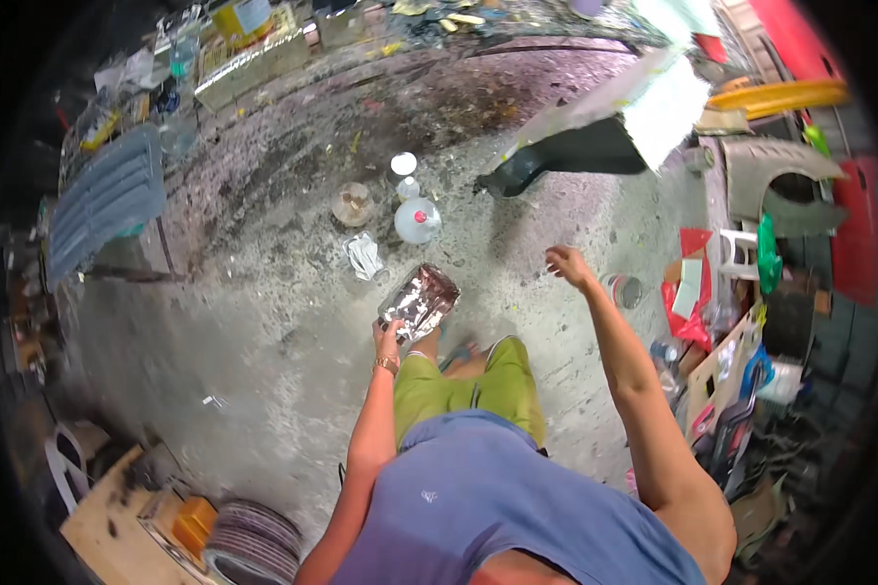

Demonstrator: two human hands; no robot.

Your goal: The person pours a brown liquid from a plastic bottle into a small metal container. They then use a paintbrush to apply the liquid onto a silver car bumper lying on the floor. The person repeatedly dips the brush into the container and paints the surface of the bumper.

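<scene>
My left hand (389, 341) grips the near edge of a shiny rectangular foil-like tray (423, 301), silver with brownish patches, in front of my legs. The right hand (567, 266) hangs in the air off to the right, fingers loosely bent and apart, with nothing seen in it. Beyond the tray, a crumpled white cloth or paper (364, 255) lies on the floor. Near it stand a round translucent tub (352, 205), a clear jug with a red cap (418, 222), a small clear bottle (409, 187) and a can with a white top (403, 166).
A dark curved panel (576, 151) stands ahead on the right. Right of my arm, a metal can (626, 291) sits on the floor near red wrapping (688, 302) and a car fender (785, 185). A grey louvred panel (112, 200) stands at left; stacked discs (254, 541) lie lower left.
</scene>
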